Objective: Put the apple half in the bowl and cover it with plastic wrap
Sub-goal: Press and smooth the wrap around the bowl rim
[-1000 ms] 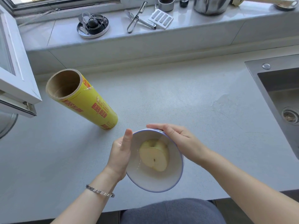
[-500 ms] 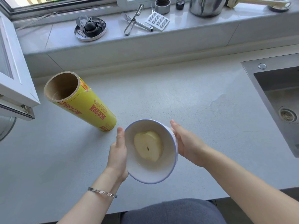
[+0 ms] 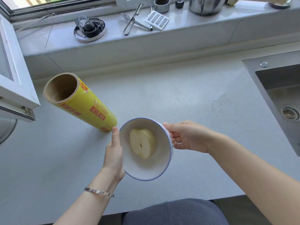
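A white bowl with a blue rim (image 3: 142,172) is lifted above the counter and tipped towards me. The pale apple half (image 3: 142,142) lies inside it, cut face up. My left hand (image 3: 113,153) grips the bowl's left side, thumb on the rim. My right hand (image 3: 186,137) touches the right side of the rim, fingers curled behind it. A thin film over the bowl's mouth is too faint to confirm. The yellow roll of plastic wrap (image 3: 84,104) lies on the counter just left of the bowl.
A steel sink (image 3: 279,95) is set in the counter at right. On the window ledge behind lie a peeler (image 3: 133,20), a small grater (image 3: 156,20), a tin lid with small parts (image 3: 90,29) and a steel pot (image 3: 206,5). An open window frame (image 3: 14,78) juts in at left.
Both hands raised the bowl and carried it slightly away from me. My right hand slid from across the far rim round to the bowl's right side.
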A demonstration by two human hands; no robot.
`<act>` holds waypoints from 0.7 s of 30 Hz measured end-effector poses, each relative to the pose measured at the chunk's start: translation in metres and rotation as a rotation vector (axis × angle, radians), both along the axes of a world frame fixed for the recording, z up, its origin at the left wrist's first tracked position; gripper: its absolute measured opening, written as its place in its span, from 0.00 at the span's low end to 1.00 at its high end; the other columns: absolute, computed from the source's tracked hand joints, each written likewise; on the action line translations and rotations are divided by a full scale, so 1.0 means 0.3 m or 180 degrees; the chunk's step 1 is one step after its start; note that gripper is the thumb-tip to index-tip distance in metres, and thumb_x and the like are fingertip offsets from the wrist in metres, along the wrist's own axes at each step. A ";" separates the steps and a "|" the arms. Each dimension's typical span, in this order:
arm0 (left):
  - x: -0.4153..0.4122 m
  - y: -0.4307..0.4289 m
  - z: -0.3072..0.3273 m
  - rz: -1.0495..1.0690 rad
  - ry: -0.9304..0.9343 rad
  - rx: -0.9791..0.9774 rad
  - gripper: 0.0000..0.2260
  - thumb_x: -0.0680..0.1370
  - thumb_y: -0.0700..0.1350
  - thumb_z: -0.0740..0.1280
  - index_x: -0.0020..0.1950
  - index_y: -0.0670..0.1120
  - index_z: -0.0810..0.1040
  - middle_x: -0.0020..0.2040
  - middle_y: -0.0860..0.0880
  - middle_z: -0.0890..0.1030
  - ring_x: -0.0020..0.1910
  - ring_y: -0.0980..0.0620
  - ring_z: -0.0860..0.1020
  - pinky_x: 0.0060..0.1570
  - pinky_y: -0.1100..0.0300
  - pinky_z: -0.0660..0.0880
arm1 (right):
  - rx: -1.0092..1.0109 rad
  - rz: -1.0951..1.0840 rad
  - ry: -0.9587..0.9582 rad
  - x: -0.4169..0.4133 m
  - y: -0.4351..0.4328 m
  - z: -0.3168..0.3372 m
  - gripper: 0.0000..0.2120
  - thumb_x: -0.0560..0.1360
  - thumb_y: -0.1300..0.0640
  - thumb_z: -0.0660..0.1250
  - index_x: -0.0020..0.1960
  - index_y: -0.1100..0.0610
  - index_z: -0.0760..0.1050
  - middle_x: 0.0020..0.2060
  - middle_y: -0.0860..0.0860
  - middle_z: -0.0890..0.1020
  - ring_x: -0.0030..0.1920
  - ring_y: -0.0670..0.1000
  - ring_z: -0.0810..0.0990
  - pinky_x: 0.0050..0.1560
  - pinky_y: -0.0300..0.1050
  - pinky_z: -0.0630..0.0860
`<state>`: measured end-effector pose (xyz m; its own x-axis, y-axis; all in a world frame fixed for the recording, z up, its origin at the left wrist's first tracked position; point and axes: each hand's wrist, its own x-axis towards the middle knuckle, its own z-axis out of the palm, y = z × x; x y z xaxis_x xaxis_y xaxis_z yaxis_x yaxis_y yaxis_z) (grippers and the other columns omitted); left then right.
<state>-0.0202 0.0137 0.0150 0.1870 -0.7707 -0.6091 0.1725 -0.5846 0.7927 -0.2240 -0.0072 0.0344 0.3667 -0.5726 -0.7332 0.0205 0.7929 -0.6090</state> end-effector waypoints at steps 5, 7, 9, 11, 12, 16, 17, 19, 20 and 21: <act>0.016 0.006 -0.005 -0.0075 -0.0106 0.0051 0.23 0.75 0.65 0.54 0.46 0.51 0.80 0.50 0.46 0.81 0.52 0.45 0.78 0.58 0.45 0.73 | 0.0035 0.0104 -0.0175 -0.002 -0.014 -0.012 0.10 0.74 0.52 0.64 0.49 0.58 0.74 0.35 0.50 0.75 0.35 0.46 0.73 0.38 0.34 0.72; 0.020 0.008 -0.001 -0.0096 -0.0123 0.0072 0.25 0.71 0.69 0.56 0.46 0.51 0.80 0.50 0.45 0.79 0.50 0.46 0.77 0.55 0.46 0.73 | 0.0101 0.0140 -0.0257 -0.004 -0.018 -0.013 0.10 0.75 0.53 0.64 0.52 0.59 0.73 0.36 0.51 0.75 0.36 0.46 0.73 0.39 0.34 0.73; 0.024 0.008 0.001 -0.0094 -0.0156 0.0096 0.26 0.69 0.71 0.57 0.46 0.51 0.80 0.48 0.46 0.76 0.48 0.47 0.74 0.51 0.48 0.72 | 0.0249 0.0100 -0.0313 -0.005 -0.023 -0.011 0.10 0.75 0.55 0.64 0.53 0.60 0.74 0.36 0.51 0.76 0.35 0.46 0.74 0.37 0.33 0.74; 0.027 0.007 0.002 -0.0103 -0.0205 0.0093 0.25 0.71 0.70 0.56 0.45 0.51 0.80 0.47 0.45 0.76 0.47 0.47 0.74 0.50 0.48 0.71 | 0.0562 0.0034 -0.0415 -0.009 -0.031 -0.010 0.09 0.73 0.57 0.66 0.52 0.60 0.75 0.36 0.52 0.76 0.34 0.46 0.74 0.35 0.33 0.75; 0.027 0.007 0.003 -0.0138 -0.0241 0.0077 0.26 0.70 0.70 0.56 0.45 0.51 0.81 0.47 0.45 0.76 0.47 0.47 0.74 0.50 0.48 0.71 | 0.0756 0.0008 -0.0506 -0.012 -0.033 -0.009 0.08 0.72 0.59 0.66 0.50 0.60 0.75 0.36 0.52 0.76 0.33 0.46 0.75 0.34 0.33 0.75; 0.024 -0.001 0.026 -0.0284 -0.0290 -0.0086 0.28 0.65 0.72 0.57 0.46 0.51 0.81 0.48 0.44 0.79 0.49 0.45 0.75 0.57 0.42 0.72 | 0.1270 -0.0267 -0.0928 -0.020 -0.025 -0.017 0.08 0.65 0.64 0.67 0.44 0.60 0.74 0.32 0.54 0.79 0.27 0.45 0.78 0.30 0.33 0.77; 0.025 -0.006 0.029 -0.0300 -0.0299 -0.0117 0.27 0.67 0.69 0.56 0.46 0.49 0.80 0.48 0.44 0.80 0.49 0.45 0.76 0.57 0.43 0.73 | 0.1300 -0.0321 -0.0962 -0.023 -0.021 -0.020 0.06 0.66 0.65 0.66 0.43 0.60 0.73 0.32 0.54 0.80 0.27 0.46 0.78 0.30 0.33 0.77; 0.022 -0.015 0.031 -0.0322 -0.0276 -0.0211 0.23 0.73 0.64 0.54 0.45 0.48 0.79 0.45 0.45 0.81 0.46 0.46 0.77 0.51 0.49 0.74 | 0.1326 -0.0387 -0.0923 -0.030 -0.016 -0.029 0.04 0.70 0.67 0.63 0.42 0.59 0.72 0.32 0.55 0.79 0.27 0.47 0.79 0.30 0.34 0.78; 0.019 -0.017 0.029 -0.0340 -0.0273 -0.0262 0.22 0.75 0.62 0.54 0.44 0.47 0.79 0.43 0.45 0.80 0.45 0.46 0.77 0.47 0.52 0.74 | 0.1309 -0.0371 -0.0891 -0.032 -0.015 -0.031 0.04 0.71 0.67 0.63 0.42 0.59 0.72 0.32 0.55 0.79 0.27 0.47 0.79 0.31 0.34 0.78; 0.016 -0.017 0.031 -0.0370 -0.0270 -0.0288 0.21 0.77 0.60 0.53 0.43 0.47 0.78 0.43 0.45 0.80 0.44 0.46 0.76 0.44 0.53 0.73 | 0.1253 -0.0319 -0.0851 -0.034 -0.013 -0.034 0.04 0.72 0.67 0.62 0.42 0.59 0.72 0.32 0.54 0.78 0.27 0.47 0.79 0.31 0.34 0.78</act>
<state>-0.0153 0.0086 0.0242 0.1412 -0.8411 -0.5220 0.0380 -0.5223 0.8519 -0.2341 -0.0111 0.0241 0.5291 -0.3126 -0.7888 0.2232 0.9482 -0.2260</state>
